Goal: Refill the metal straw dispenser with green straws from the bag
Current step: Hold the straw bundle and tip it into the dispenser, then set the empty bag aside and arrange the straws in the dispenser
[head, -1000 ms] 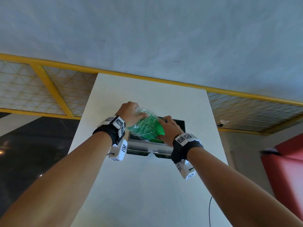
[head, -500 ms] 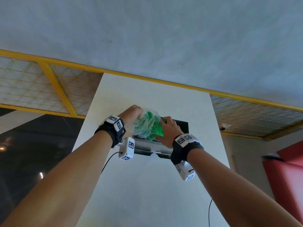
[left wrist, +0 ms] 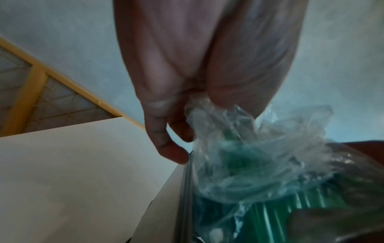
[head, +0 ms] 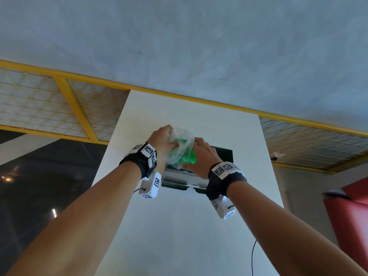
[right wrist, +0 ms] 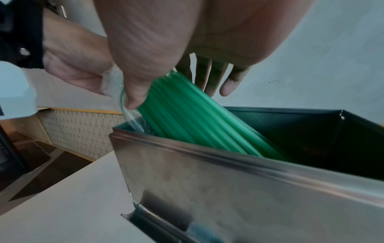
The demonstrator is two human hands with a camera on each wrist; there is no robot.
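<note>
A clear plastic bag (head: 180, 148) of green straws (head: 190, 159) is tipped over the open top of the metal straw dispenser (head: 177, 177), which stands on a white counter (head: 179, 226). My left hand (head: 172, 143) grips the bag's crumpled top end (left wrist: 199, 102) and holds it high. The right hand (head: 197, 150) holds the bundle, thumb (right wrist: 135, 92) in front and fingers (right wrist: 218, 78) behind. In the right wrist view the green straws (right wrist: 197, 120) slant down into the dispenser (right wrist: 228, 189), their lower ends hidden inside.
The counter is narrow, and a yellow-framed mesh railing (head: 75, 108) runs behind it on both sides. A black cable (head: 253, 253) hangs at the counter's right edge. A red seat (head: 350, 212) is at the far right. The left side shows a dark floor (head: 39, 186).
My left hand has pulled the bag's top end upward, so the bundle stands steeper over the dispenser. The right hand has stayed on the straws.
</note>
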